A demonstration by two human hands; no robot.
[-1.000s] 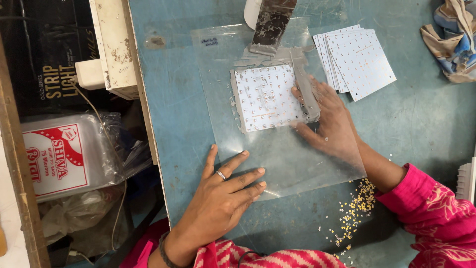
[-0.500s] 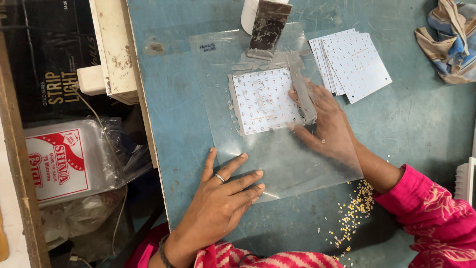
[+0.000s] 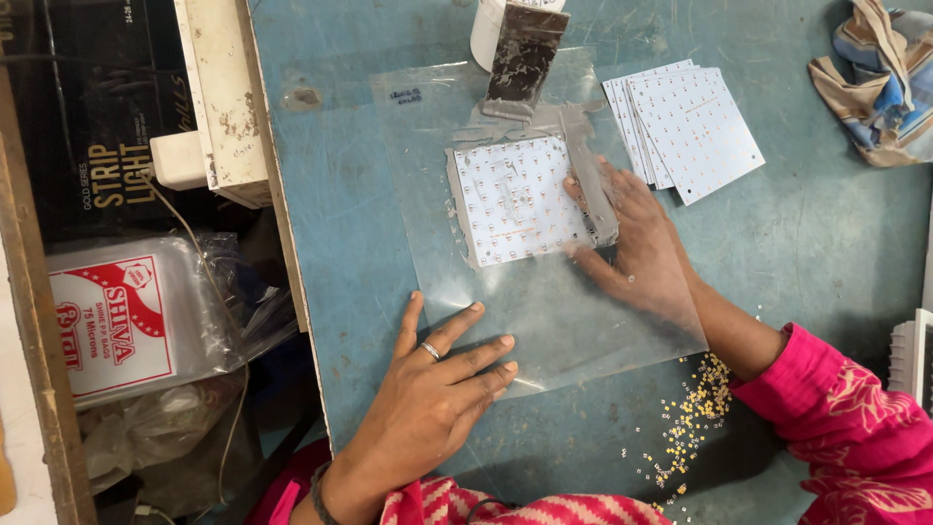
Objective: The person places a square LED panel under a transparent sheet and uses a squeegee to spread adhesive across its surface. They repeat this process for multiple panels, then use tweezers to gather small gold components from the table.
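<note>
On the blue table (image 3: 826, 253) my left hand (image 3: 437, 384) stays flat and spread on the clear plastic sheet (image 3: 544, 311), while my right hand (image 3: 637, 243), fingers extended beneath it, still steadies the white dotted board (image 3: 515, 199), barely shifted.

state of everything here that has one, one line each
left hand: flat, fingers spread, pressing the clear plastic sheet down
right hand: under the sheet, touching the board's right edge
white square board: flat under the sheet, grey paste round its edges
paste scraper: resting on the sheet, smeared grey
stack of white boards: fanned out, untouched
small yellow parts: scattered loose
cloth: crumpled
</note>
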